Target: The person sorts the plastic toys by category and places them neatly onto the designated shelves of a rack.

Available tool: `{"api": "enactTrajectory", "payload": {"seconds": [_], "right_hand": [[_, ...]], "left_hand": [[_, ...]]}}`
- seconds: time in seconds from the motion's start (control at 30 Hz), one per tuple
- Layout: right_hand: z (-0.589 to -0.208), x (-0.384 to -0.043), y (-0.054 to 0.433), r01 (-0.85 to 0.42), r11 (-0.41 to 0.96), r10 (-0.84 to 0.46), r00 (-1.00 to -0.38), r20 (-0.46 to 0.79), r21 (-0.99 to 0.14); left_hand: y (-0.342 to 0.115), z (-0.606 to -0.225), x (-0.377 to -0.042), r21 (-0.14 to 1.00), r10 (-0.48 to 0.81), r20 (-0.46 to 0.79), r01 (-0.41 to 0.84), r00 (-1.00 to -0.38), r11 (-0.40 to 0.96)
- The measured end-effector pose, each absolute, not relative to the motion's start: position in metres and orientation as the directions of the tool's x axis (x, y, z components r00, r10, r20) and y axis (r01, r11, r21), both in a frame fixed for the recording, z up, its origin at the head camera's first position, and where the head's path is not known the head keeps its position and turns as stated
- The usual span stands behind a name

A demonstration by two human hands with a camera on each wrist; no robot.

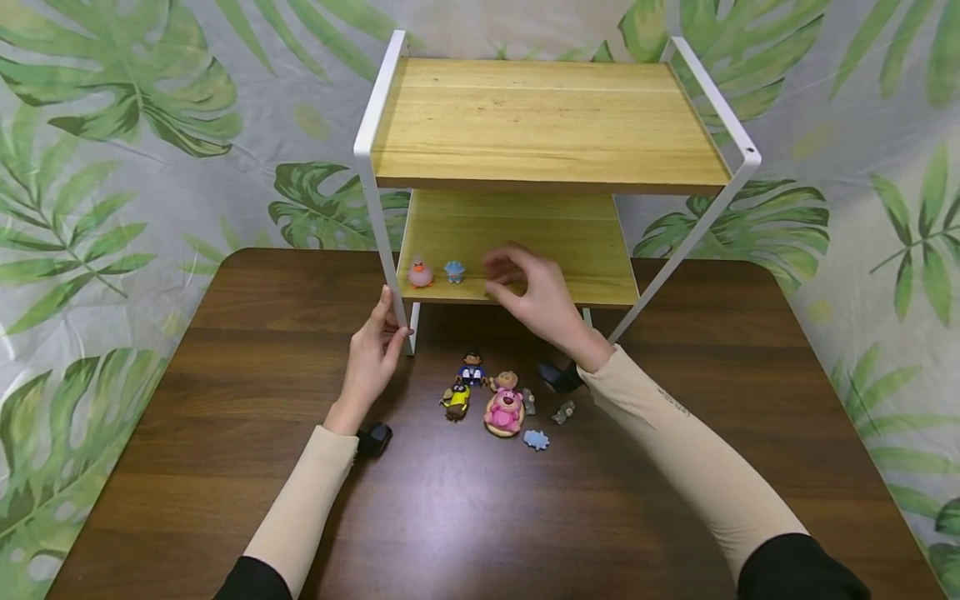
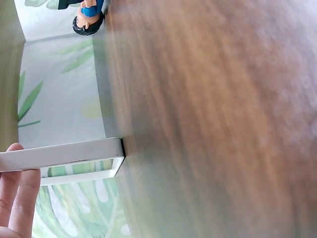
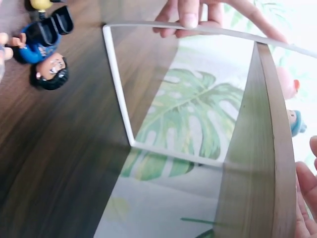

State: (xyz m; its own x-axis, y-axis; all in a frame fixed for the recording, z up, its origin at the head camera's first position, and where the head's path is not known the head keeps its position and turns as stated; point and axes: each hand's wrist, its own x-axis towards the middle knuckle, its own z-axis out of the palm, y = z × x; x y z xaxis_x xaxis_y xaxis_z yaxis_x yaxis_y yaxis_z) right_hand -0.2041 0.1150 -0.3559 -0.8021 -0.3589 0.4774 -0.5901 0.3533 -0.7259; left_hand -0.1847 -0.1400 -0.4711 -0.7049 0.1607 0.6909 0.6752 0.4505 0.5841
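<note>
My left hand point(image 1: 372, 348) grips the white front leg point(image 1: 382, 233) of a two-tier shelf rack on its left side; in the left wrist view its fingers point(image 2: 25, 198) lie against that leg. My right hand point(image 1: 536, 292) is raised over the front of the lower wooden shelf point(image 1: 517, 225), fingers bent, thumb and fingertips apart, nothing visible between them. Left of it on that shelf stand a small blue figure point(image 1: 454, 272) and a pink duck point(image 1: 421, 273) with an orange beak. The right wrist view shows the same blue figure point(image 3: 295, 123) beyond the shelf edge.
On the brown table point(image 1: 315, 508) before the rack lie several toys: a dark-haired figure in blue point(image 1: 471, 369), a yellow-and-brown figure point(image 1: 456, 402), a pink bear point(image 1: 505, 412), a light blue piece point(image 1: 536, 440) and a small grey figure point(image 1: 563, 412). The upper shelf point(image 1: 540, 125) overhangs the lower one.
</note>
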Motion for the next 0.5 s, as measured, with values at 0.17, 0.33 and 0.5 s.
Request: {"api": "enactTrajectory", "payload": {"seconds": [0.17,0.33,0.5], "right_hand": [[-0.357,-0.195,0.124,-0.589,0.32,-0.357,-0.8,0.482,-0.742],[-0.36,-0.186,0.132,-0.6,0.295,-0.376,-0.788,0.487,-0.743],[-0.364,-0.176,0.138,-0.603,0.274,-0.393,-0.781,0.485,-0.749]], "left_hand": [[-0.14,-0.47,-0.184,0.587,0.163,0.692,0.679,-0.703,0.44],[-0.14,-0.47,-0.184,0.596,0.161,0.683,0.672,-0.712,0.441],[-0.14,-0.47,-0.184,0.595,0.161,0.686,0.674,-0.71,0.439]]}}
